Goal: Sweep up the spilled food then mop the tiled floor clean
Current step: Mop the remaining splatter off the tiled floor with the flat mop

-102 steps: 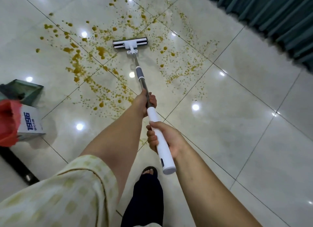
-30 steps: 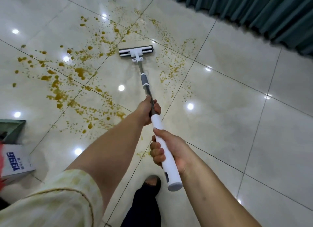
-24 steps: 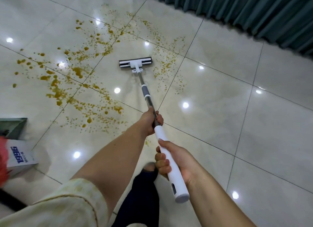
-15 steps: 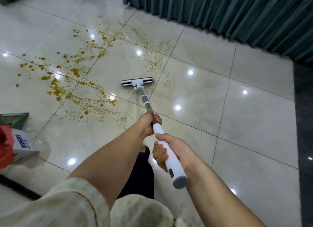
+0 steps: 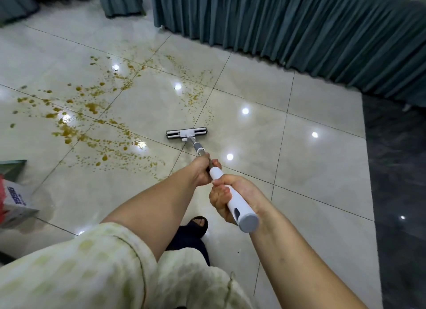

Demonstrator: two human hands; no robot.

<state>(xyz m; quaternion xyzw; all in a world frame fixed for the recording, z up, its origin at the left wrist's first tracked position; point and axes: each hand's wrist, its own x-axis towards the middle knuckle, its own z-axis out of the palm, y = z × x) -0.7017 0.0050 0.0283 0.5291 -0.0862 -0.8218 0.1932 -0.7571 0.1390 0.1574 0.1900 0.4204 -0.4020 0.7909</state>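
Both hands, left (image 5: 202,171) and right (image 5: 227,196), grip the mop (image 5: 187,133), its head flat on tile right of the spill (image 5: 92,124); strokes risk smearing unswept food.

Blue print on one box, too blurred to read.
A white cardboard box (image 5: 17,202) stands on the tiled floor (image 5: 311,170) at the left edge of the head view. Its side face carries a short row of bold blue characters running slantwise. They are smeared, so no letter or digit can be made out. Nothing else shows readable writing.
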